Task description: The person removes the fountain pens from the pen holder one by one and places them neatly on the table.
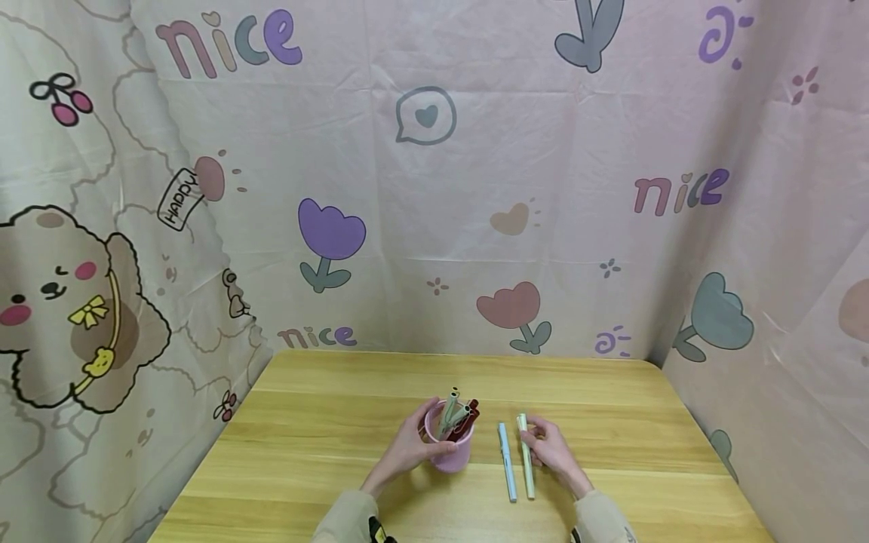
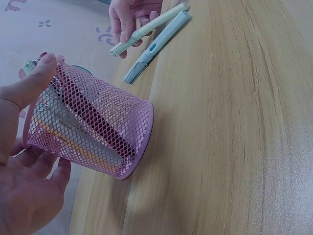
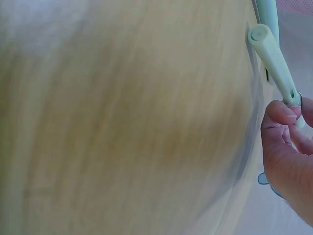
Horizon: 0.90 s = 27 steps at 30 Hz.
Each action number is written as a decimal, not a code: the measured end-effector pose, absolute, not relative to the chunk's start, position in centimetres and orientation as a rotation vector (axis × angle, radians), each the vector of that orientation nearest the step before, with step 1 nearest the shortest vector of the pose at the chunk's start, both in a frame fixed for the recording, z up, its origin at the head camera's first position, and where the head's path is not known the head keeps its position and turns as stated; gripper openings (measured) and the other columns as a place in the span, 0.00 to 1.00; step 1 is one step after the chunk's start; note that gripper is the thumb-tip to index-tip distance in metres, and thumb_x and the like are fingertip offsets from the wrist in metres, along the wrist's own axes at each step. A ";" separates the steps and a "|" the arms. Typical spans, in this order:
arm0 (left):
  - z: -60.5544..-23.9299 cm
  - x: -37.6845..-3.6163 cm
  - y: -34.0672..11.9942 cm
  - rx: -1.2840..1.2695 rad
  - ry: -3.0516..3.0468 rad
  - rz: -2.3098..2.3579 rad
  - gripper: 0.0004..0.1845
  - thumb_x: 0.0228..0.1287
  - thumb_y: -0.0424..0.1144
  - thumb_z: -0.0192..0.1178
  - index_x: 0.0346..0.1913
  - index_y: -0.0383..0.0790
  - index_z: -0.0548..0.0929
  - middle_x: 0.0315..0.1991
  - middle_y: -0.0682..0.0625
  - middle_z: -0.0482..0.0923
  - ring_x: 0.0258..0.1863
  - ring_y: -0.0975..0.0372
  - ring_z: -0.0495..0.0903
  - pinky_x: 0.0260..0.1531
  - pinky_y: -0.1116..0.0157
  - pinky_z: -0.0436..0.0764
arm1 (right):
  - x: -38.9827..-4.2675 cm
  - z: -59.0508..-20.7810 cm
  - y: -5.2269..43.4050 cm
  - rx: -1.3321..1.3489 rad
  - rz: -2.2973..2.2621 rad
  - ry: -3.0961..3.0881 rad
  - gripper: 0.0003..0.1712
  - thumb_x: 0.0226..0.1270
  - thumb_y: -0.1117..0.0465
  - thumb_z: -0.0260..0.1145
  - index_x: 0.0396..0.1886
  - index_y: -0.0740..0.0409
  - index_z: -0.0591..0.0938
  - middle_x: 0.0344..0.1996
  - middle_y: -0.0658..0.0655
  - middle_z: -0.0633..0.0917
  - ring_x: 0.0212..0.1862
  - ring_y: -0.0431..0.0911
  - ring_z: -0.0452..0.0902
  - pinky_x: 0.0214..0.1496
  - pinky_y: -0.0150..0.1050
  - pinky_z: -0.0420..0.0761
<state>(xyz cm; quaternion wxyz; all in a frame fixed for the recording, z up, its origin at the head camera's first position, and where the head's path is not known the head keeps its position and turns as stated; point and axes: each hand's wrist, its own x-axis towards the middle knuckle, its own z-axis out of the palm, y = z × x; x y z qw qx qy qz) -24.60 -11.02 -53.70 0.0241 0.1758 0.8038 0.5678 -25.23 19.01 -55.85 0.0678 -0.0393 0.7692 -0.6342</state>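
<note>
Pens going into cup: left hand (image 1: pixel 407 446) is gripping pink mesh cup (image 2: pixel 93 125), right hand (image 1: pixel 551 448) is pinching pale green pen (image 1: pixel 526 455) on counter (image 1: pixel 611 422). Next, probably lifting it tip-down into the cup; blue pen (image 1: pixel 506 471) is waiting beside.

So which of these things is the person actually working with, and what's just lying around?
In use:
- pink mesh cup with pens in it, held by the left hand
- pale green pen, pinched by the right hand

Lying about:
- light blue pen on the wooden table
- cartoon cloth backdrop
</note>
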 end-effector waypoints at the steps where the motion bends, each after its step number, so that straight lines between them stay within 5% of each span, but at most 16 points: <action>1: -53.7 -24.6 -11.0 0.543 2.485 1.760 0.54 0.51 0.44 0.78 0.75 0.29 0.59 0.71 0.29 0.67 0.68 0.37 0.70 0.70 0.39 0.69 | -25.3 -55.8 19.0 -0.125 -1.914 2.309 0.23 0.73 0.70 0.58 0.63 0.79 0.70 0.31 0.56 0.76 0.19 0.36 0.64 0.19 0.26 0.66; 27: -53.6 -24.5 -11.0 0.555 2.483 1.761 0.54 0.51 0.44 0.78 0.75 0.28 0.59 0.71 0.29 0.67 0.68 0.37 0.70 0.70 0.39 0.69 | -25.7 -56.7 19.1 -0.188 -1.819 2.363 0.20 0.69 0.70 0.62 0.56 0.81 0.75 0.26 0.55 0.79 0.18 0.35 0.66 0.18 0.25 0.66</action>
